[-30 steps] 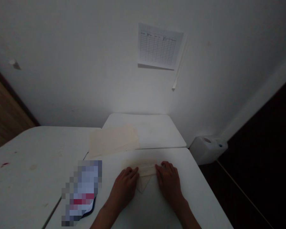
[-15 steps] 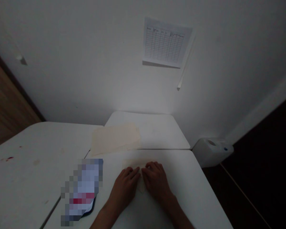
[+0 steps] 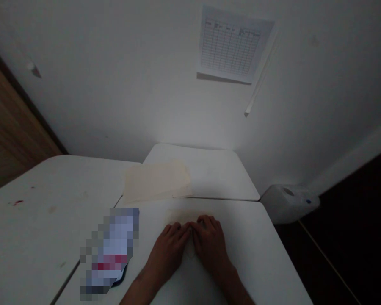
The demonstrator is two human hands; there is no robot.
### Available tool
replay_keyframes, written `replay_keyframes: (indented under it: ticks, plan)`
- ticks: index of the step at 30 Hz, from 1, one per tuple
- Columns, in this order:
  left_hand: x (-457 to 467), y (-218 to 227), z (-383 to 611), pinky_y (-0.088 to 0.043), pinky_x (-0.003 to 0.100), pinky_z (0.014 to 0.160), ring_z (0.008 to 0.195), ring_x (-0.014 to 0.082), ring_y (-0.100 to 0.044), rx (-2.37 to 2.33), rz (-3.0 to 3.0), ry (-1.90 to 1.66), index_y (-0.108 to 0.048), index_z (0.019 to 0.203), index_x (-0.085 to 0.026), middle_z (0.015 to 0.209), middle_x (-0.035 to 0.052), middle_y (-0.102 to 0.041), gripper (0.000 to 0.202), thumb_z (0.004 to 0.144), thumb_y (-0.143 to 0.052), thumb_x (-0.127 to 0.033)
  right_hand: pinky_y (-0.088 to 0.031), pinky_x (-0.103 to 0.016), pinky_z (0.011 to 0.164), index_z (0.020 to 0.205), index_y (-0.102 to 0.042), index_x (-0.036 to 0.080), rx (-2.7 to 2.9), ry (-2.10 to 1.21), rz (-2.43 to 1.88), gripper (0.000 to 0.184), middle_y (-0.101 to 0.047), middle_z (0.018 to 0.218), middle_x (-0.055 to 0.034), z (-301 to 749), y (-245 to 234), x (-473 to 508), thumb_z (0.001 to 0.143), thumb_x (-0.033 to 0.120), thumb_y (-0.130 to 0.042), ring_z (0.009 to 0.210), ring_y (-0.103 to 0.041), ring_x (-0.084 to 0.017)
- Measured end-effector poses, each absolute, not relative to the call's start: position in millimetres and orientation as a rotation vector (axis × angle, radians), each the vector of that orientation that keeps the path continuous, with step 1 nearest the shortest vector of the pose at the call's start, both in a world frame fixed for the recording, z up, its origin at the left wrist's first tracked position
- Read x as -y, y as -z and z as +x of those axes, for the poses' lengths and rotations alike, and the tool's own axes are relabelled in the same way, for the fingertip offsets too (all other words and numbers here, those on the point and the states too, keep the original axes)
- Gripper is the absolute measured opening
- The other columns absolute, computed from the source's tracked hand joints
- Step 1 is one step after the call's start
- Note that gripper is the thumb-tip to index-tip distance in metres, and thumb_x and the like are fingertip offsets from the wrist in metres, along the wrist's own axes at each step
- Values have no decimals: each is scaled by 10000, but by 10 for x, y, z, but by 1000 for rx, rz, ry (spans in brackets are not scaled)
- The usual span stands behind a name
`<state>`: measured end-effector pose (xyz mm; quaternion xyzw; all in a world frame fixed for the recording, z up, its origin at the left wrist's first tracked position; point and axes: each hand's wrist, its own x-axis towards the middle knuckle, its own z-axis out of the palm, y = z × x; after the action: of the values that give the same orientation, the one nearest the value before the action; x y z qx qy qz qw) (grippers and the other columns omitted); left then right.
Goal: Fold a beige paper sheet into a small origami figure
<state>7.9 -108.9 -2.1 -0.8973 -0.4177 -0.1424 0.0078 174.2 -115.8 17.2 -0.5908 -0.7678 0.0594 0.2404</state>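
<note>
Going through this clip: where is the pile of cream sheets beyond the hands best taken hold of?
I'd judge the near long edge of the pile of cream sheets best, approached from the person's side by the right hand. The pile lies flat where the white tables meet, and that edge faces the hands.

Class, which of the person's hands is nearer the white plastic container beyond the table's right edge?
Right. The right hand lies to the left of the white plastic container, nearer it; the left hand lies farther left, beside the right hand.
</note>
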Motion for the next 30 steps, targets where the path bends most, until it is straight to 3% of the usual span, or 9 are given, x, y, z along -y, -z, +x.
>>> replay_keyframes:
  ticks: [12, 24, 30]
  plan:
    - [1102, -22, 77, -420, 409, 945, 1098, 244, -541, 1320, -2777, 453, -467, 1336, -189, 1332, 58, -568, 601, 780, -420, 36, -368, -336, 874, 1160, -611, 314, 2137, -90, -1642, 294, -583, 1058, -39, 1738, -167, 1136, 903, 187, -546, 988, -504, -205]
    - [1146, -47, 120, -441, 441, 879, 1086, 297, -545, 1456, -2663, 393, -571, 1243, -154, 1309, 93, -588, 486, 787, -465, -26, -369, -351, 887, 1102, -640, 305, 2105, -72, -1673, 249, -587, 1063, -43, 1713, -170, 1143, 905, 198, -533, 1003, -504, -213]
    - [1146, -74, 118, -436, 431, 862, 1034, 276, -551, 1474, -2644, 412, -572, 1245, -178, 1314, 80, -584, 471, 805, -458, -57, -365, -352, 892, 1079, -649, 306, 2100, -49, -1688, 216, -588, 1068, -40, 1721, -166, 1126, 923, 224, -523, 1017, -503, -207]
